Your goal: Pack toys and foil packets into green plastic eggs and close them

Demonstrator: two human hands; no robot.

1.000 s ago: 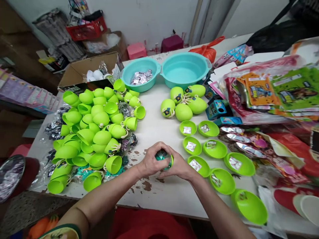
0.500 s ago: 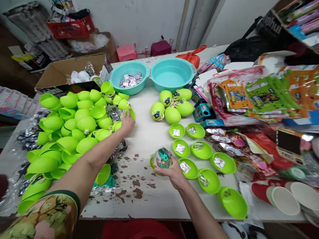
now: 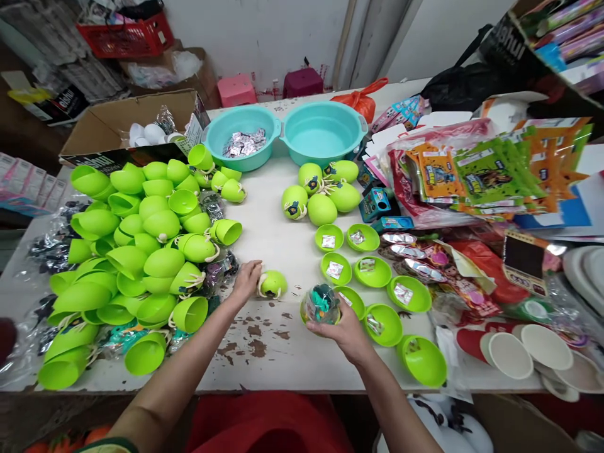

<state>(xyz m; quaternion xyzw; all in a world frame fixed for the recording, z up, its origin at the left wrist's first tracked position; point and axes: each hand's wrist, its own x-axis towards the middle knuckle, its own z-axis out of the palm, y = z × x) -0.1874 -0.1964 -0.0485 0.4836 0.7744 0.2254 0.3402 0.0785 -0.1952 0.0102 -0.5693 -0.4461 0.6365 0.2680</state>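
Observation:
My right hand [image 3: 346,330] is closed around a green plastic egg half holding a clear-wrapped teal and orange toy [image 3: 321,303]. Left of it, my left hand [image 3: 246,282] grips the left side of another green egg shell [image 3: 274,285], low over the table; this shell has a dark patch and a cream skeletal-hand decoration. The fingers' exact hold is partly hidden. Beside my right hand, several open green halves [image 3: 372,272] contain small silvery packets. Whole-looking green eggs [image 3: 322,209] lie grouped farther back. A large pile of green shells [image 3: 158,264] covers the table's left side.
Two turquoise basins [image 3: 323,135] stand at the back, the left one holding silvery packets [image 3: 245,143]. An open cardboard box [image 3: 136,107] is behind the pile. Orange and green pouches [image 3: 491,173] and paper cups [image 3: 509,355] crowd the right side.
My left hand has brought a green shell from the pile toward me and to the right. My right hand, still holding the wrapped toy and half, has shifted slightly right in view.

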